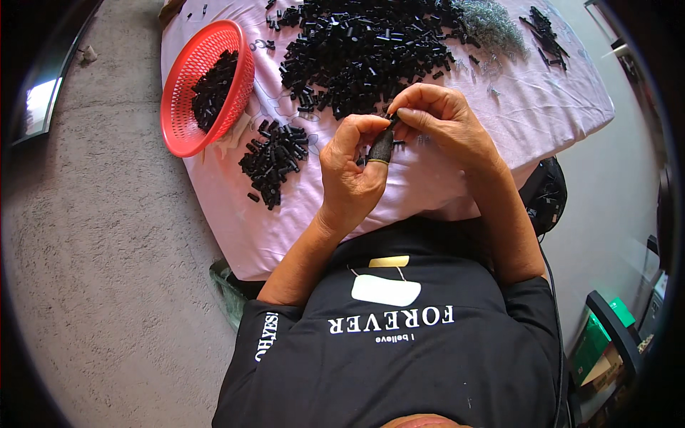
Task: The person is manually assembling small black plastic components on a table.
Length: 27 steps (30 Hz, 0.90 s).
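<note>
My left hand (351,175) and my right hand (451,123) meet above the near part of the table, fingertips pinched together. Between them is a small black plastic piece (392,119), mostly covered by the fingers. A dark finger cot (382,146) with a yellowish band wraps my left thumb. Just beyond the hands spreads a large heap of short black tubular pieces (357,53). A smaller pile of similar black pieces (275,160) lies left of my left hand.
A red plastic basket (239,93) holding black pieces tilts at the table's left edge. Small silvery metal parts (492,28) are heaped at the far right, beside thin black pieces (546,37). The table wears a pink cloth (564,107). A black bag (546,192) sits beyond its right edge.
</note>
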Available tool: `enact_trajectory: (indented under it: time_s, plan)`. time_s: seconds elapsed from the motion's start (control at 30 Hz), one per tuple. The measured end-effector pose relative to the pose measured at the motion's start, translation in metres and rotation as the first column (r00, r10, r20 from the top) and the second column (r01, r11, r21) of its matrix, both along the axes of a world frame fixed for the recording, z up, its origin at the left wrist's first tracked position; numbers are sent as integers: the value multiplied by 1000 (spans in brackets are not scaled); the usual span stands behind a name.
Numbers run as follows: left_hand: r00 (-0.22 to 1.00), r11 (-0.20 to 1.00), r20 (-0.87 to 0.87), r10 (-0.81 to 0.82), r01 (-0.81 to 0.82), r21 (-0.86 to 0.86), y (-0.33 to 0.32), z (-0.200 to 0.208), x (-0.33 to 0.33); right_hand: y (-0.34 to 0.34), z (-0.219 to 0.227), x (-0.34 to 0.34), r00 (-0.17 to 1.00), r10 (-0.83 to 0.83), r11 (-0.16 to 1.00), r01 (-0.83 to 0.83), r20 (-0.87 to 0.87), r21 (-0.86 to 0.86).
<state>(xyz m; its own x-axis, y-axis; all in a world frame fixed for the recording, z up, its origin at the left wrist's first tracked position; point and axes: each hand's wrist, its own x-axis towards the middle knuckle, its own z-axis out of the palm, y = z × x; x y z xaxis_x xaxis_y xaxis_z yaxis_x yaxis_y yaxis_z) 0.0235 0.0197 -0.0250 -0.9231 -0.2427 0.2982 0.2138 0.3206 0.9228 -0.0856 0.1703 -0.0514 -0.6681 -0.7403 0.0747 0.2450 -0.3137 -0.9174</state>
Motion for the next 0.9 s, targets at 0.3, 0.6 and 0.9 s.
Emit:
enact_trajectory:
  time_s: [0.3,0.6,0.9]
  plan:
    - [1000,998,20,12,-13,58,4,-1,-1,-1,-2,0,999,-25,999,25,-24,27]
    - [995,991,-95,43,-54,-121,0,-3,-2,-1,0,1,1000,3,1000,-3,-7,-13]
    - [988,988,-144,53,-73,-135,1,-3,-1,-3,4,4,1000,-27,999,27,8,-28]
